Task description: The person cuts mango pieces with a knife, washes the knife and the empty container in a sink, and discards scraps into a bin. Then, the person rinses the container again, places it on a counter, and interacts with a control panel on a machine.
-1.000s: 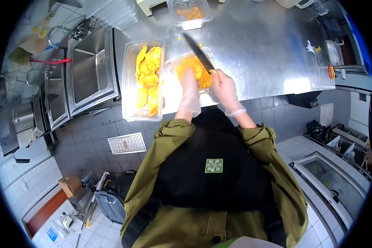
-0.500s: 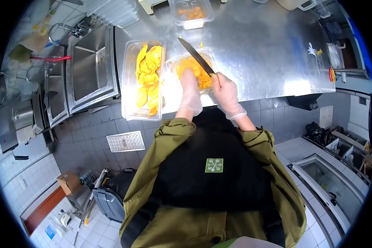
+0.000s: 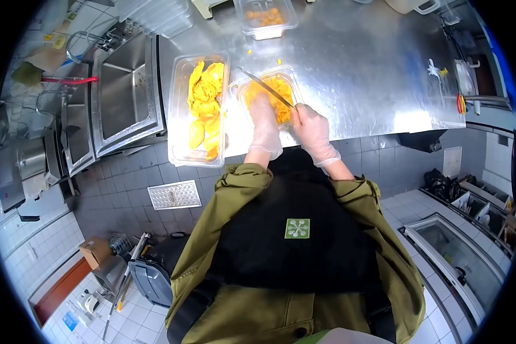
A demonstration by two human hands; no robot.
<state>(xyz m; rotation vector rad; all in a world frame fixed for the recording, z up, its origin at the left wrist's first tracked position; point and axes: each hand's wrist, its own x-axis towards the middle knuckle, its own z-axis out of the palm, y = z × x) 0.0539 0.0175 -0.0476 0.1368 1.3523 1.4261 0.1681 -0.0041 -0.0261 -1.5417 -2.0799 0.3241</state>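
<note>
Yellow-orange pieces fill the bottom of a clear container at the near edge of the steel table, right in front of me. My right hand, in a sheer glove, is closed around the handle of a knife just above that container's right side. From my fist the blade's long axis runs slantwise to the far left, across the opening, with the tip showing past the far rim. I can't tell how high the blade is above the pieces.

My left hand, gloved too, reaches into the container from the near side, its fingers among the pieces on the left. They lie just beside the blade, on its near left side, so the left hand is the one nearer the middle of the edge. Those fingers are blurred, and I cannot tell how far open they are or whether they grip anything.

Just left stands a longer clear tray, its long axis running near to far, with large yellow slabs heaped inside. Beyond the knife, on the far side, a clear tub holds small orange chunks.
</note>
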